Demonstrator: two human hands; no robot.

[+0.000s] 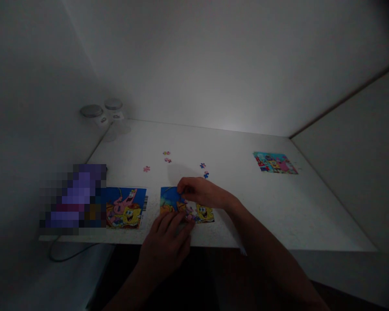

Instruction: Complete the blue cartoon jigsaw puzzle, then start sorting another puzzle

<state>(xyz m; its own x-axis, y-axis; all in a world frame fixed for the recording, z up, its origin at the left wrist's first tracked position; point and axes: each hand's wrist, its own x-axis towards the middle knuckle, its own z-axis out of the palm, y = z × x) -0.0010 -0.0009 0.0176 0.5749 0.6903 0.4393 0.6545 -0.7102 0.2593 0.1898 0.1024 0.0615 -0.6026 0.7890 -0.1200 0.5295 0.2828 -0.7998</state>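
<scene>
Likely light and flimsy, the blue-and-yellow rectangular card jigsaw [189, 210] at near centre wants edge holds, the left hand [168, 235] lying loosely spread on it, the right hand [201, 191] curled, any grip unclear

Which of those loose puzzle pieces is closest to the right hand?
The front blue-and-pink piece, just beyond the right hand. The other blue-and-pink piece lies slightly farther back; the remaining three pieces are farther left.

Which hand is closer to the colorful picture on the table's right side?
Right. The right hand is over the puzzle, left of that picture; the left hand is farther left, at the puzzle's near edge.
</scene>
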